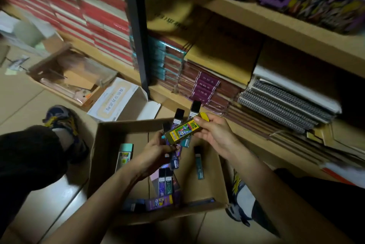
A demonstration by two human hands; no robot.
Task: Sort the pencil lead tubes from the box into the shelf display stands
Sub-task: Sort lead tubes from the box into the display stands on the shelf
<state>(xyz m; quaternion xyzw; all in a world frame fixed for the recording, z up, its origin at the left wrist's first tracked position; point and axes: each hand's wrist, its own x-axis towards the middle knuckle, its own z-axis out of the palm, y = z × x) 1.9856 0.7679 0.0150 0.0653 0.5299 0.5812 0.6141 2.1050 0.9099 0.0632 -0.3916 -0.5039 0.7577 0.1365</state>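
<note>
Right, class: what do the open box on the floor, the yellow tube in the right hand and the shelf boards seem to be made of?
Box: matt brown cardboard, with folded flaps. Yellow tube, pinched by the right hand: probably plastic with a glossy printed label; blur leaves it open. Shelf boards: pale, matt, wood-like, perhaps laminate; no grain shows.

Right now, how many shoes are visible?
2. The left shoe lies left of the cardboard box; the right shoe lies right of it, partly hidden.

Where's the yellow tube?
Head view, centre: the yellow tube is pinched in the right hand above the cardboard box, next to the tubes the left hand holds.
</note>
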